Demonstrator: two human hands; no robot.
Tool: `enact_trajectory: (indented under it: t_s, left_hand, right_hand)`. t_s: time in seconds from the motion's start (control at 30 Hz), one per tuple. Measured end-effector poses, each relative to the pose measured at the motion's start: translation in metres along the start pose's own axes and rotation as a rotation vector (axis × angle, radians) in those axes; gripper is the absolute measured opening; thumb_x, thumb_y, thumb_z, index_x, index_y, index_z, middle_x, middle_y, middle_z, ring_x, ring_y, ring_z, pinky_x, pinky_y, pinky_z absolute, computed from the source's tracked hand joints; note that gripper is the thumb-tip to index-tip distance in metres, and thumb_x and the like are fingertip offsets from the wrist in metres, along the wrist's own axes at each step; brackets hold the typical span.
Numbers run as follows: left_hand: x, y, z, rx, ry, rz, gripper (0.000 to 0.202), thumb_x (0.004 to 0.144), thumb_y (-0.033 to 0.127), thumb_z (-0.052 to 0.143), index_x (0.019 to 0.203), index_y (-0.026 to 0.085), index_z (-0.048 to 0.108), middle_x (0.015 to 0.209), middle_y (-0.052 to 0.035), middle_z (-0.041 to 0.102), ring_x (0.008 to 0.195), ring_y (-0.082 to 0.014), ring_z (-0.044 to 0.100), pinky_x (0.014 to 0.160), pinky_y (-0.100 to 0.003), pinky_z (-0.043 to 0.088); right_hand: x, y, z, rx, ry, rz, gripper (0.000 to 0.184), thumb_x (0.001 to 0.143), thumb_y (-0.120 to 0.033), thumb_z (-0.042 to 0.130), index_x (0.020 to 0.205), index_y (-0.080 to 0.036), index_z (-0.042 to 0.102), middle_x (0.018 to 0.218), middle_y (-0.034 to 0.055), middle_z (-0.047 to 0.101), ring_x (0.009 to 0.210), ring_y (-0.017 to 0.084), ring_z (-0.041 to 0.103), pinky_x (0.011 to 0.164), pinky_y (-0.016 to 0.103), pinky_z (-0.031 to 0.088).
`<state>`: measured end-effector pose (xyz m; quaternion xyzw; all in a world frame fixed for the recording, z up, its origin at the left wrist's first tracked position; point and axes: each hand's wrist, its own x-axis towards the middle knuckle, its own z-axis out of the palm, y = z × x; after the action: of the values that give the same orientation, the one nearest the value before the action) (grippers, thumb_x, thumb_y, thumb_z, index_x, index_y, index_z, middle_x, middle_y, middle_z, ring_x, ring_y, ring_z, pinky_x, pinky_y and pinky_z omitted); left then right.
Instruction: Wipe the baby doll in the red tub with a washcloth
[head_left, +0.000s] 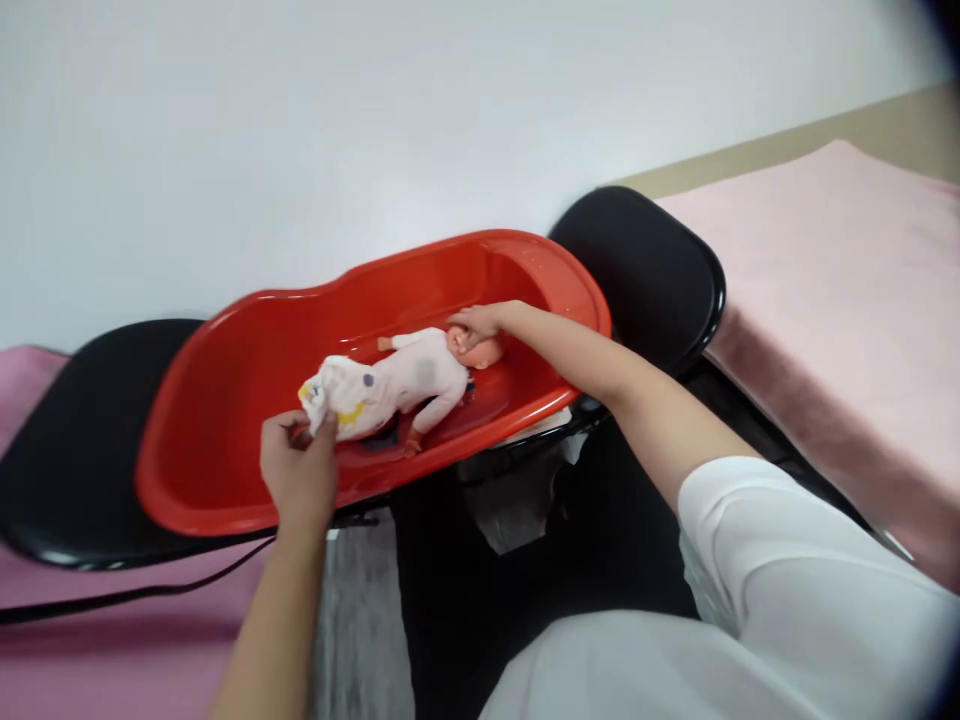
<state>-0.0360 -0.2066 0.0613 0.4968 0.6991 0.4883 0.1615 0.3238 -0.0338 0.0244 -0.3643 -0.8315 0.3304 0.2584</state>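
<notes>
A baby doll (424,375) in a pale long-sleeved top lies in a red baby bathtub (225,400), its head toward the right. Around its lower body is a white printed cloth (349,395) with yellow and dark patches. At the foot end, my left hand (300,465) pinches the cloth's edge between thumb and fingers, just over the tub's near rim. My right hand (480,325) reaches over the tub to the doll's head (484,352), thumb and fingers closed about its face. The palm side of this hand is hidden.
Black rounded chair seats (645,270) show at both ends of the tub, under or beside it. A pink-covered surface (840,300) stands at the right, another pink surface (135,660) at the lower left. A pale wall (375,120) rises behind.
</notes>
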Motion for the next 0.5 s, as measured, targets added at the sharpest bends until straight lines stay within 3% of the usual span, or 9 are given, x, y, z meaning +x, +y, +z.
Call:
enact_trajectory:
  t_s: [0.1, 0.2, 0.27, 0.33, 0.43, 0.5]
  left_hand:
    - [-0.028, 0.012, -0.013, -0.244, 0.092, 0.042, 0.040, 0.077, 0.041, 0.084, 0.101, 0.020, 0.061, 0.090, 0.0014, 0.065, 0.071, -0.0142, 0.062, 0.065, -0.027, 0.054]
    - [-0.058, 0.026, -0.027, -0.302, 0.178, 0.088, 0.043, 0.076, 0.044, 0.087, 0.101, 0.019, 0.062, 0.089, 0.0019, 0.064, 0.073, -0.0133, 0.060, 0.067, -0.026, 0.052]
    - [-0.085, 0.037, -0.032, -0.325, 0.205, 0.073, 0.044, 0.077, 0.047, 0.088, 0.100, 0.019, 0.063, 0.085, 0.0032, 0.063, 0.071, -0.0128, 0.058, 0.066, -0.025, 0.050]
    - [-0.121, 0.046, -0.030, -0.377, 0.209, 0.021, 0.045, 0.078, 0.049, 0.089, 0.101, 0.019, 0.064, 0.086, 0.0024, 0.065, 0.075, -0.0143, 0.062, 0.070, -0.026, 0.053]
    - [-0.185, 0.055, -0.014, -0.537, 0.097, -0.094, 0.047, 0.078, 0.054, 0.091, 0.096, 0.020, 0.064, 0.095, -0.0014, 0.071, 0.086, -0.0181, 0.069, 0.079, -0.029, 0.057]
    - [-0.229, 0.055, -0.002, -0.603, -0.093, -0.180, 0.049, 0.075, 0.058, 0.093, 0.093, 0.021, 0.066, 0.095, -0.0034, 0.073, 0.087, -0.0209, 0.070, 0.078, -0.031, 0.059]
  right_hand:
    - [0.028, -0.002, -0.017, -0.130, -0.137, 0.169, 0.089, 0.077, -0.047, 0.094, 0.141, 0.006, 0.062, 0.144, 0.0238, 0.067, 0.127, 0.031, 0.067, 0.121, 0.056, 0.044]
    - [0.001, -0.043, -0.027, -0.119, -0.076, 0.151, 0.090, 0.087, -0.045, 0.089, 0.155, 0.002, 0.053, 0.156, 0.0272, 0.058, 0.137, 0.036, 0.062, 0.121, 0.061, 0.045]
    - [-0.043, -0.089, -0.021, -0.015, -0.024, 0.031, 0.073, 0.097, -0.040, 0.079, 0.156, -0.005, 0.055, 0.153, 0.0214, 0.062, 0.133, 0.032, 0.065, 0.121, 0.056, 0.047]
    - [-0.102, -0.138, -0.001, 0.173, 0.091, -0.114, 0.060, 0.102, -0.039, 0.074, 0.154, -0.011, 0.059, 0.147, 0.0164, 0.067, 0.129, 0.027, 0.068, 0.117, 0.048, 0.052]
    - [-0.198, -0.187, 0.053, 0.301, 0.044, -0.225, 0.060, 0.100, -0.047, 0.077, 0.152, -0.020, 0.063, 0.149, 0.0137, 0.067, 0.136, 0.027, 0.065, 0.121, 0.045, 0.049]
    - [-0.255, -0.196, 0.097, 0.308, 0.083, -0.145, 0.073, 0.097, -0.051, 0.080, 0.160, -0.021, 0.057, 0.158, 0.0168, 0.059, 0.147, 0.030, 0.056, 0.128, 0.049, 0.042]
